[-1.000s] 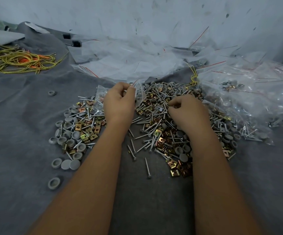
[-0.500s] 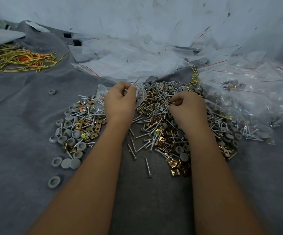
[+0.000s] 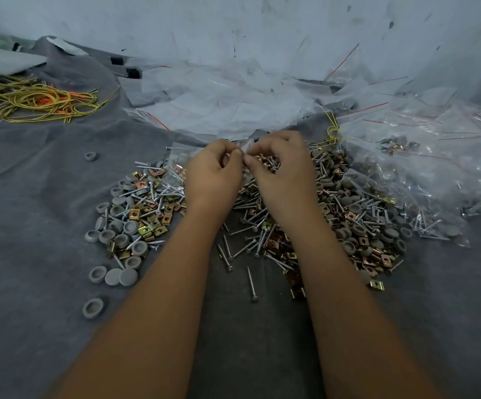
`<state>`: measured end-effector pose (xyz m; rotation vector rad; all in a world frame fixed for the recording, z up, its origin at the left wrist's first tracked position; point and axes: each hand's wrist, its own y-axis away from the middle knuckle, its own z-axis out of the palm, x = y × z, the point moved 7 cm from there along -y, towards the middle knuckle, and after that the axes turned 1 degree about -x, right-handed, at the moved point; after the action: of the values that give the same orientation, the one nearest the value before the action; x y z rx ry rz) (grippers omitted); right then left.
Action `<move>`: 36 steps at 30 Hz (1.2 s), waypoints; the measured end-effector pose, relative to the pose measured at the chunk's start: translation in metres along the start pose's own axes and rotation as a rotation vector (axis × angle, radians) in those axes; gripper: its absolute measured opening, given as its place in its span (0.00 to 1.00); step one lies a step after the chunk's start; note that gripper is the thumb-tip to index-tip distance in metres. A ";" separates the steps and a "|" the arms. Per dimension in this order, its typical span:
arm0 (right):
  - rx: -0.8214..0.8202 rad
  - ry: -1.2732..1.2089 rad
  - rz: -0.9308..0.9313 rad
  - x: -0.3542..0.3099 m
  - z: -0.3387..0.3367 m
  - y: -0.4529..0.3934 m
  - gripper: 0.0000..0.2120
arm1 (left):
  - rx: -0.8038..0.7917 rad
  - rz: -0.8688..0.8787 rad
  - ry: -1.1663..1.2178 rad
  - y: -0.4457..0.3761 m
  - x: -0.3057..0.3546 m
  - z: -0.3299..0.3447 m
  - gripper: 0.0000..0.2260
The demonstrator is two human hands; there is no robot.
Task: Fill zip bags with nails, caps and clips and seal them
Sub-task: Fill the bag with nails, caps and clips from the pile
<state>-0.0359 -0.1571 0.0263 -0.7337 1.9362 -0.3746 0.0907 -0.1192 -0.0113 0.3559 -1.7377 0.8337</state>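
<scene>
A grey felt-like cloth [image 3: 31, 214] covers the work surface. On it lies a spread heap of silver screws [image 3: 252, 283], grey round caps [image 3: 114, 277] and brass-coloured clips [image 3: 376, 283]. Empty clear zip bags [image 3: 204, 105] pile at the back, filled bags [image 3: 423, 174] at the right. Yellow wire loops [image 3: 37, 103] lie far left. One cap [image 3: 91, 156] sits apart.

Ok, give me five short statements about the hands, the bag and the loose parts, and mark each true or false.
1. Both hands, left hand and right hand, pinch the zip bag at its top. True.
2. The yellow wires lie at far right. False: far left.
3. A lone grey cap sits apart from the pile of parts. True.
4. The empty bags lie nearest the camera. False: beyond the pile, by the wall.
5. The cloth is red. False: grey.
</scene>
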 end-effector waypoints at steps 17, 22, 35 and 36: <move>0.216 -0.154 0.316 0.036 -0.046 0.000 0.11 | 0.207 -0.015 -0.036 -0.005 -0.003 -0.017 0.07; -0.135 0.244 0.425 0.048 -0.036 0.003 0.10 | 0.170 -0.028 0.010 -0.003 0.000 -0.014 0.11; 0.005 0.249 0.211 0.027 -0.023 -0.002 0.04 | 0.130 -0.047 0.023 -0.002 0.000 -0.010 0.10; 0.042 0.145 0.185 0.021 -0.023 -0.002 0.05 | 0.123 -0.040 0.015 -0.001 0.000 -0.009 0.10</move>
<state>-0.0621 -0.1737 0.0231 -0.5069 2.1065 -0.3618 0.0983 -0.1139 -0.0099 0.4641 -1.6641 0.9138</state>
